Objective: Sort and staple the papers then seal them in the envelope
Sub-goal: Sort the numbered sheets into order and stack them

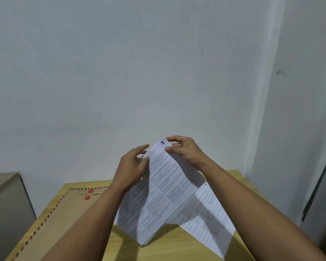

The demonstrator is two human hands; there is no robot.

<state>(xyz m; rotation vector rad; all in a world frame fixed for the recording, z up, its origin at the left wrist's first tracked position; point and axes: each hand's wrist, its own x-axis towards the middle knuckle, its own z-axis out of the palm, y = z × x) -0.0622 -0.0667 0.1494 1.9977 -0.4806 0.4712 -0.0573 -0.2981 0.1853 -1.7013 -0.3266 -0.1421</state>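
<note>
Two hands up on papers: right hand pinching far corner, left hand gripping left edge; long axis toward body; envelope left, nearer left hand.

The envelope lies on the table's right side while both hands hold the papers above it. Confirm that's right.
Not quite: the head view shows the envelope on the table's left side. The left hand and right hand do hold the papers above it.
</note>
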